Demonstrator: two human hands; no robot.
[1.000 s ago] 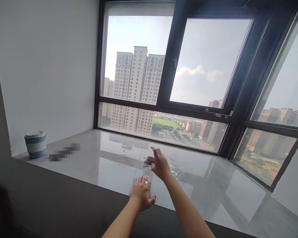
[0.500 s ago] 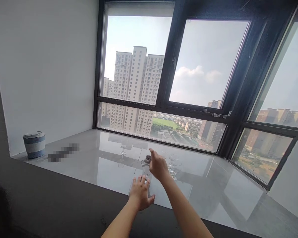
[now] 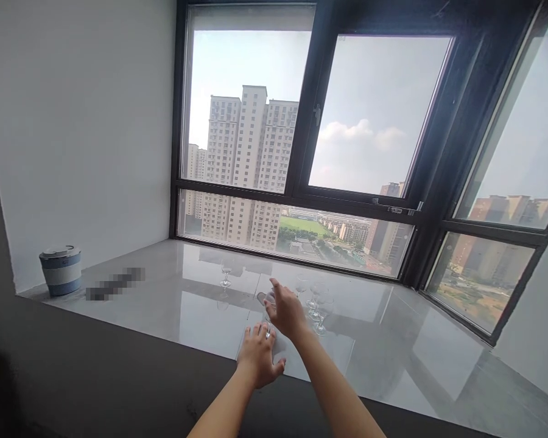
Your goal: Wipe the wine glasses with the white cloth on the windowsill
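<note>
My left hand (image 3: 258, 360) lies flat with fingers spread on the glossy grey window sill (image 3: 173, 304), its fingertips at the foot of a small stemmed glass (image 3: 265, 299). My right hand (image 3: 287, 311) is just above it, fingers closed at the bowl of that glass with the index finger sticking up. The grey cloth it held a moment ago is mostly hidden behind the fingers. The glass's stem is hidden by both hands.
Several more stemmed glasses (image 3: 320, 307) stand right of my hands, and one glass (image 3: 226, 274) stands alone at the left. A blue-and-white lidded cup (image 3: 60, 269) sits by the left wall. Dark-framed windows (image 3: 301, 194) close the back.
My right hand has come down and slightly left, closer to my left hand, and the grey cloth has slipped out of sight behind it. My left hand has stayed put.
</note>
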